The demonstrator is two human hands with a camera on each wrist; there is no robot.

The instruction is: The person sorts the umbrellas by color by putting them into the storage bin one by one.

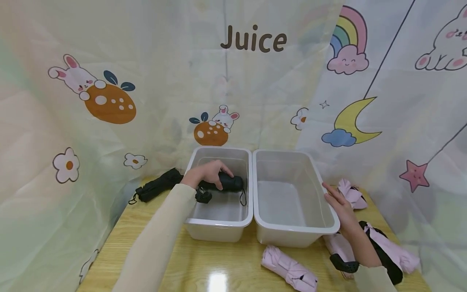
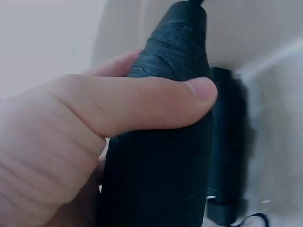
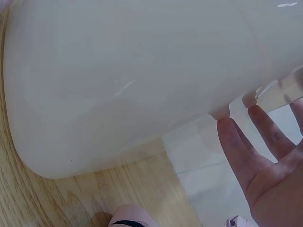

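Inside the left white bin [image 1: 219, 223], my left hand [image 1: 206, 172] grips a black folded umbrella [image 2: 156, 175], thumb laid across its wrapped cloth. Another black umbrella [image 2: 227, 142] lies beside it against the pale bin floor, with a cord loop at its end. From the head view, black umbrella cloth [image 1: 233, 183] shows past my fingers, and a smaller black end [image 1: 203, 196] pokes out below the hand. My right hand [image 1: 341, 209] touches the outer side of the right white bin [image 1: 297, 230] near its rim with extended fingers [image 3: 232, 142].
On the wooden table [image 1: 197, 263], a black folded umbrella [image 1: 158, 185] lies left of the bins. A pink rolled umbrella [image 1: 288, 269] lies in front of the right bin. More pink-and-black bundles [image 1: 390, 247] sit beside my right forearm. A printed curtain [image 1: 255, 81] hangs behind.
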